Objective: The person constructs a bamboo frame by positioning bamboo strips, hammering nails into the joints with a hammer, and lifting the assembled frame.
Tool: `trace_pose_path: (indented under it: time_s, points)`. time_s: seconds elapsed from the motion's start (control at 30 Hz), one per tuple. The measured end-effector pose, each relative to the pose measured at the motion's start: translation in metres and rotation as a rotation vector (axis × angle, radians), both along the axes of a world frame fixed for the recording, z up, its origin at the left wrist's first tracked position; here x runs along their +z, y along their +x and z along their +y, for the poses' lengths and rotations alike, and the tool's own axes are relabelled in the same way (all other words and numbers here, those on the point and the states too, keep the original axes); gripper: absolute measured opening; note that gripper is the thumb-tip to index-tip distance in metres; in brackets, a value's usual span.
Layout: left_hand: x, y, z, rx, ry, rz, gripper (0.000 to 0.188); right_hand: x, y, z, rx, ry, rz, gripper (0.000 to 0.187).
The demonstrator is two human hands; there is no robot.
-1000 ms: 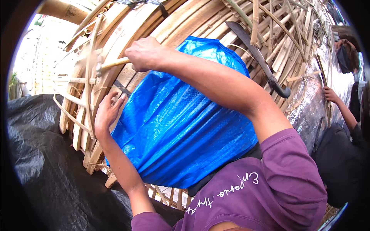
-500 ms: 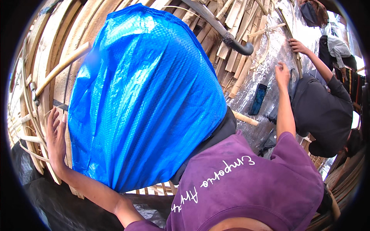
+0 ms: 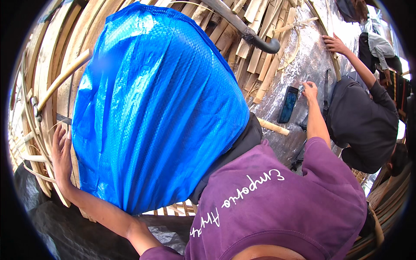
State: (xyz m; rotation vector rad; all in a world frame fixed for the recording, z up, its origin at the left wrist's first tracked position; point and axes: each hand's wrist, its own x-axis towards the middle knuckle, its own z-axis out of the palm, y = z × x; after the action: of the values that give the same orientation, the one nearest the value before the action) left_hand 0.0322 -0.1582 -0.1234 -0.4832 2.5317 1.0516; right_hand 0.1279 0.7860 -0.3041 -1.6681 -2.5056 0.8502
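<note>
Bamboo frame (image 3: 47, 86) of curved slats fills the left and top of the view, with a blue woven sheet (image 3: 151, 108) draped over something bulky in front of you. Your left hand (image 3: 61, 151) lies flat and open, fingers spread, on the slats at the frame's lower left edge, just beside the sheet's left border. Your right hand (image 3: 309, 90) reaches out to the right over a silvery ground sheet (image 3: 312, 56); its fingers look curled, but you cannot tell whether they grip anything. A dark phone (image 3: 287, 104) lies on that silvery sheet just left of your right hand. A short bamboo piece (image 3: 273, 126) lies below the phone, near the blue sheet's right edge. A long blade with a dark curved handle (image 3: 255, 37) rests across the split bamboo strips (image 3: 255, 60) at the top. Another person in dark clothing (image 3: 364, 121) sits at the right, one hand (image 3: 334, 43) on the silvery sheet near the upper right.
</note>
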Motion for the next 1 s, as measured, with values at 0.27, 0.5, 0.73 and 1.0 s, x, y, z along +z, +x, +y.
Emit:
trace_pose_path:
  time_s: [0.27, 0.5, 0.73, 1.0]
  points:
    - [0.004, 0.0, -0.003, 0.028, -0.003, 0.032, 0.05, 0.004, 0.002, 0.015, -0.064, -0.095, 0.113, 0.025]
    - [0.015, 0.0, 0.011, 0.017, -0.078, 0.044, 0.053, 0.029, 0.003, 0.004, -0.111, -0.099, 0.143, 0.027]
    - [0.017, 0.001, 0.013, 0.055, -0.088, 0.024, 0.053, 0.028, 0.003, 0.006, -0.113, -0.121, 0.221, 0.022]
    - [0.013, 0.002, 0.004, 0.016, -0.028, 0.042, 0.052, 0.027, 0.016, -0.004, 0.121, -0.138, 0.259, 0.015]
